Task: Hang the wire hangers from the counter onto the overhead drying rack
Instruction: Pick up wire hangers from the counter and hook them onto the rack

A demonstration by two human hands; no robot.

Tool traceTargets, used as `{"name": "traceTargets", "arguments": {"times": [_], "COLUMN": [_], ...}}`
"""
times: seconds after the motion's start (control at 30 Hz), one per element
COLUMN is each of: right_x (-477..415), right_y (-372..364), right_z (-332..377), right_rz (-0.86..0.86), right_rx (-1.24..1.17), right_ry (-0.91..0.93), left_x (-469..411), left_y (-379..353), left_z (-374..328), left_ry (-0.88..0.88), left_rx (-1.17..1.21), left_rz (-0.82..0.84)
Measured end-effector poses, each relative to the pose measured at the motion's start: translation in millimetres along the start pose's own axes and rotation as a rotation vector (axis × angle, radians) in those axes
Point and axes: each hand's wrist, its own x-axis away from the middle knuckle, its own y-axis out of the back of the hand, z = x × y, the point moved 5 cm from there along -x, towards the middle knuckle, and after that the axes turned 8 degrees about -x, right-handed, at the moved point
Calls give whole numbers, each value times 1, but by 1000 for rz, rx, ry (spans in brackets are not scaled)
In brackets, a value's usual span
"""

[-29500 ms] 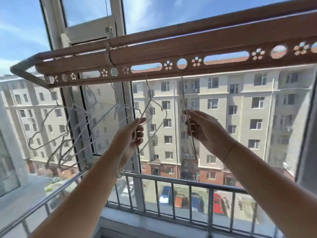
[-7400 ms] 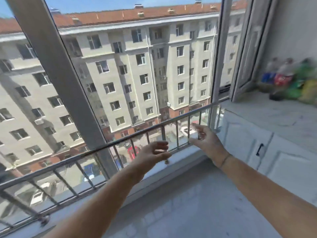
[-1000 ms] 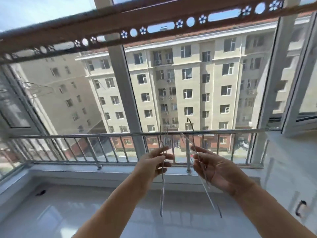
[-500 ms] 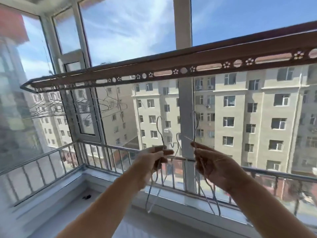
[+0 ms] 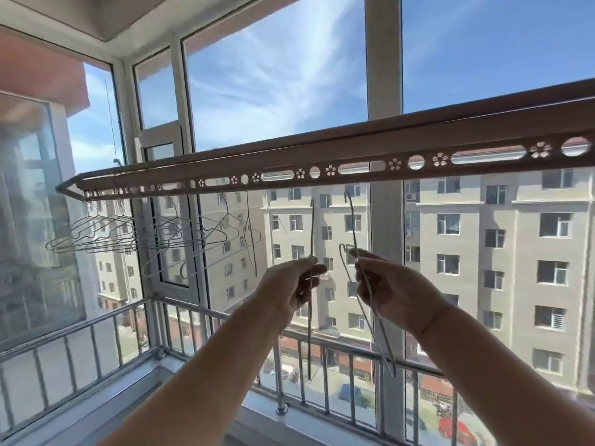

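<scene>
The brown drying rack (image 5: 354,162), pierced with round and flower-shaped holes, runs overhead from left to right. Several wire hangers (image 5: 135,236) hang from its left part. My left hand (image 5: 289,286) pinches one wire hanger (image 5: 311,226) edge-on, its hook pointing up just below the rack. My right hand (image 5: 391,291) grips two more wire hangers (image 5: 352,226), their hooks up and their bodies trailing down past my wrist. Both hands are a little below the rack's middle stretch.
A steel balcony railing (image 5: 199,312) runs along the window below my hands. White window frames (image 5: 383,91) stand behind the rack, with a part-open sash (image 5: 167,204) at the left. Apartment blocks fill the view outside.
My view has tilted up and the rack sits lower and nearer. Both hands have risen with their hangers, the hooks now close under the rack.
</scene>
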Motion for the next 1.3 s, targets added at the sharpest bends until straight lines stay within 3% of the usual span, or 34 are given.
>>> {"name": "traceTargets", "arguments": {"times": [0.23, 0.57, 1.3], "right_x": [-80, -157, -188], "right_y": [-14, -31, -16], "right_z": [17, 21, -10], "right_rz": [8, -34, -212], "right_rx": [46, 52, 10], "right_ry": [26, 83, 112], "left_x": [-78, -164, -229], "left_y": [24, 41, 68], "left_z": [-27, -62, -41], "left_ry": [-13, -46, 25], "left_rx": [65, 50, 100], "left_rz": [-59, 37, 212]}}
